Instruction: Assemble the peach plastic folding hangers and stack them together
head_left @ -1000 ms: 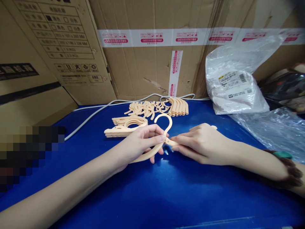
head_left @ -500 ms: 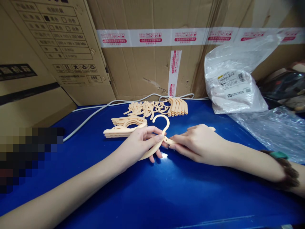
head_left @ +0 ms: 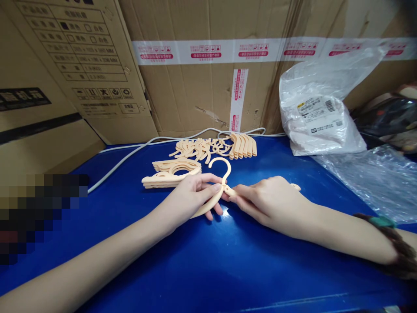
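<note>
My left hand (head_left: 195,193) pinches a cream plastic hanger (head_left: 213,202) close to the base of its upright hook, with one curved arm running down under the palm. On the other side, my right hand (head_left: 272,198) is closed on a cream hanger arm (head_left: 230,191) whose holed end meets the hook's base. The far tip of that arm shows past the right knuckles; the fingers cover its middle. Just behind my left hand lies a stack of cream hanger pieces (head_left: 163,179).
Loose cream hooks (head_left: 192,148) and a row of curved arms (head_left: 243,145) lie at the back of the blue table (head_left: 202,265). A white cable (head_left: 125,161) runs behind them, before cardboard boxes (head_left: 202,91). A white plastic parcel (head_left: 321,117) and clear plastic wrap (head_left: 374,178) are on the right.
My right hand and wrist have rolled and shifted slightly, and the far tip of the arm has moved a little right and down. My left hand stays nearly still.
</note>
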`<act>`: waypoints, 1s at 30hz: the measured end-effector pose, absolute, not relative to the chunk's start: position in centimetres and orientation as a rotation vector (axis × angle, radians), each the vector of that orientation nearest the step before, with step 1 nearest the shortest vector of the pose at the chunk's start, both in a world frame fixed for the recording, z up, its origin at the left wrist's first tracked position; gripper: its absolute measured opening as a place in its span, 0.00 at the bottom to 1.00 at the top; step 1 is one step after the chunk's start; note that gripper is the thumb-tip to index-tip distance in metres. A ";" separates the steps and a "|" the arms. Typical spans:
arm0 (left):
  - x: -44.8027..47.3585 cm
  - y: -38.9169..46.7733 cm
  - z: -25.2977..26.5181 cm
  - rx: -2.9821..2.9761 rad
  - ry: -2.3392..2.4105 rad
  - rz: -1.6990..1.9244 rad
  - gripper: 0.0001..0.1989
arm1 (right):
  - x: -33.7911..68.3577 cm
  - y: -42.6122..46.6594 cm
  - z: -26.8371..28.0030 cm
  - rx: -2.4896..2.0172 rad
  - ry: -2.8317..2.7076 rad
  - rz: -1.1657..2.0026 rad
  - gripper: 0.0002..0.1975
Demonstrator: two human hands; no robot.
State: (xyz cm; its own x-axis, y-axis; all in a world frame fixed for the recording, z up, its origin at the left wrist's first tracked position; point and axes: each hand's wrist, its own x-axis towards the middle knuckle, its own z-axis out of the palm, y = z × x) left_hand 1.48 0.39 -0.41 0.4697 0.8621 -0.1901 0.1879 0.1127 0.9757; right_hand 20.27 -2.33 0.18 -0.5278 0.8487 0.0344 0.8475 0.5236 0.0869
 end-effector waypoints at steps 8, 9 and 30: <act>1.3 0.2 -0.4 1.393 0.997 0.655 0.07 | 19.5 -2.7 0.3 1.584 2.669 0.101 0.21; 1.3 0.3 -0.5 1.393 0.993 0.653 0.07 | 19.5 -2.8 0.3 1.590 2.661 0.096 0.21; 1.5 0.9 -1.2 1.410 0.969 0.624 0.10 | 20.2 -2.0 0.1 1.606 2.726 0.125 0.20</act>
State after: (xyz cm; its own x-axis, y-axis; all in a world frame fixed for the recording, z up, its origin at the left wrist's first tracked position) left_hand 1.48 0.89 -1.22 0.5002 0.8460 -0.1845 0.1821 0.1055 0.9776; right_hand 20.17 -2.00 0.10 -0.4850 0.8723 0.0614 0.8743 0.4822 0.0551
